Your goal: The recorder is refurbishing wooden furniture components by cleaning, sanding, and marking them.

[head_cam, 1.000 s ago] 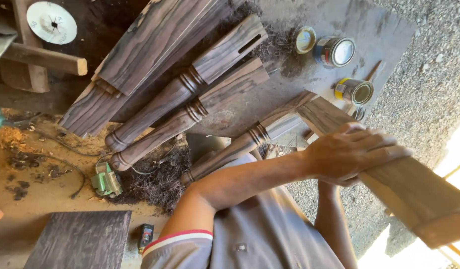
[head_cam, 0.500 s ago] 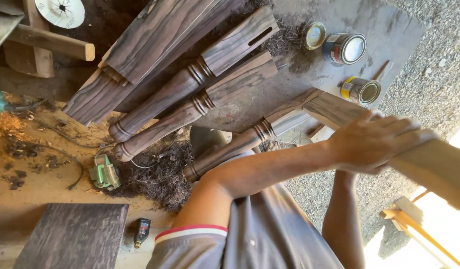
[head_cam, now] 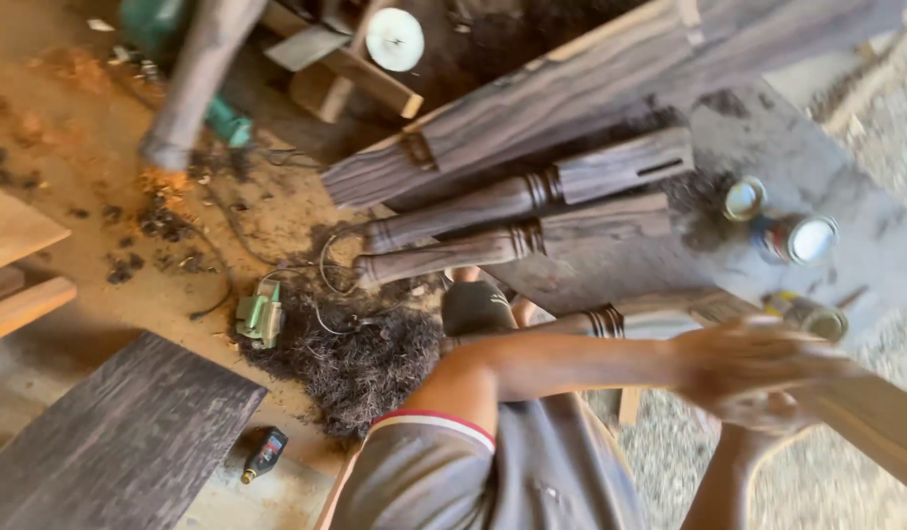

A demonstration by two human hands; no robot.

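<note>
Head view: left hand (head_cam: pixel 758 368) and right hand (head_cam: pixel 768 417), blurred, grip the pale plank (head_cam: pixel 880 417) together.

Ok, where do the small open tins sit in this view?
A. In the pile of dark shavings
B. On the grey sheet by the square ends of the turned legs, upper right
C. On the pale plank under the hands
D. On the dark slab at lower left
B: the tins stand on the grey sheet just right of the turned legs, apart from the dark shavings and the dark slab.
</note>
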